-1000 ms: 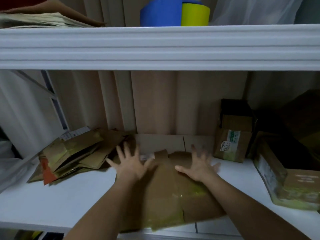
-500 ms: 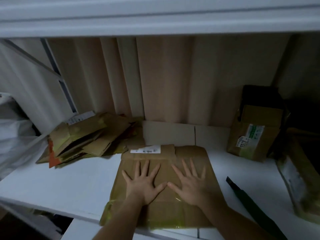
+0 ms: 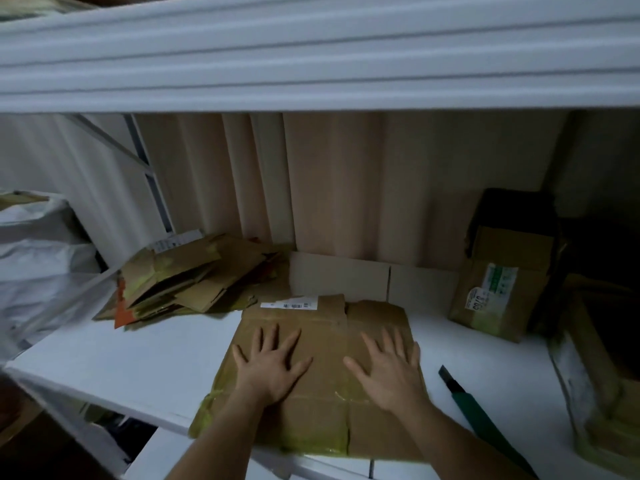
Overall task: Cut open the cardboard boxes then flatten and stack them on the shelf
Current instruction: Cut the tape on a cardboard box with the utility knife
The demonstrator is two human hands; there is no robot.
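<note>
So, far left on the white shelf a messy pile of flattened cardboard is heaped against the back. In the middle, a flattened box is laid flat, its near edge poking over the shelf front. It's pressed down by the left hand and right hand, fingers spread wide, nothing gripped. Just beside, a green cutter is lying. Further right, uncut boxes are stood.
</note>
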